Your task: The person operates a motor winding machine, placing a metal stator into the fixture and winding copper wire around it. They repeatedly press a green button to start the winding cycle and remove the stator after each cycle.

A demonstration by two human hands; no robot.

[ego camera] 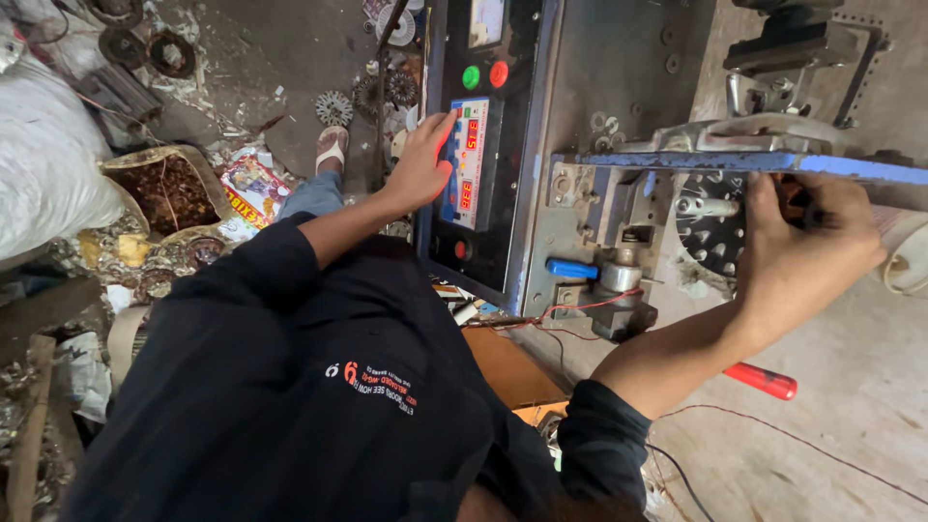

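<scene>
Left hand (422,166) open, fingertips on control panel (471,159); right hand (804,253) gripping slotted disc (710,224).

We are pressing our left hand (420,164) against the control panel (471,159) while our right hand (797,256) is gripping a dark part beneath the machine's blue bar (735,162).

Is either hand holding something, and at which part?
The left hand holds nothing; its fingers press the control panel. The right hand is closed near the black toothed wheel, but what it grips cannot be told.
</scene>
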